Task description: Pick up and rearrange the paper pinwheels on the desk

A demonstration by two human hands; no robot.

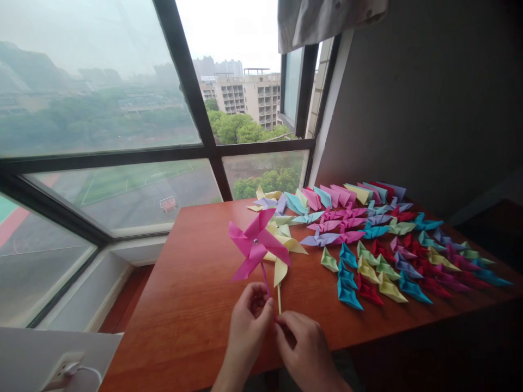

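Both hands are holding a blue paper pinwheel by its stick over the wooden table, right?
Not quite: the head view shows the paper pinwheel is pink, not blue. The left hand and right hand do hold it by its stick over the reddish-brown wooden table.

Both hands pinching pink pinwheel (256,245) stick, folded papers (384,245) on table (196,305)

wooden table (192,305), large window (122,109), seemingly grey wall (429,98)

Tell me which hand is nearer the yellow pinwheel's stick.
Right. The right hand has its fingertips at the bottom end of the yellow pinwheel's stick. The left hand sits just left of it, pinching the pink pinwheel's stick.
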